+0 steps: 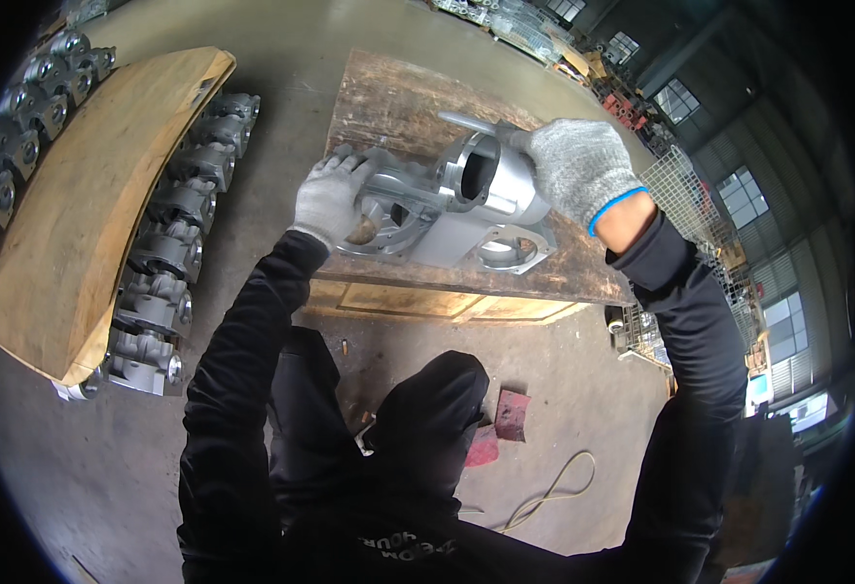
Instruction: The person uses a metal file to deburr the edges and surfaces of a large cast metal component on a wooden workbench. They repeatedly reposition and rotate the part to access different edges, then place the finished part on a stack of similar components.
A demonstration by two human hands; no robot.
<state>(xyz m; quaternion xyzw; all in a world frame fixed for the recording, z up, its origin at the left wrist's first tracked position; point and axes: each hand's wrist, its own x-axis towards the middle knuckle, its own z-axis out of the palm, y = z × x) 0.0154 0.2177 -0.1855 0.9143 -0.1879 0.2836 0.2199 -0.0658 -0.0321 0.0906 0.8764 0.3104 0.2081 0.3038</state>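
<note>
Head view looks down on a worn wooden counter (398, 97) where a grey metal casting (466, 209) lies near the front edge. The casting has a round bored housing pointing up and left, with flat flanges below it resting on the wood. The left hand (333, 198), in a grey knit glove, is clamped on the casting's left flange, fingers curled over its edge. The right hand (575, 165), gloved the same with a blue cuff, is closed around a thin metal tool (468, 122) whose shaft lies just above the top rim of the housing; whether its tip touches the casting I cannot tell. Both black sleeves come up from the lower edge.

To the left, well apart from the counter, a curved wooden board (77, 204) lies on rows of similar grey castings (169, 253), which show along its right side and far left edge. On the concrete floor (87, 467) below the counter lie a red rag (498, 423) and a loop of pale cord (554, 492). Wire cages (685, 190) stand at the right.
</note>
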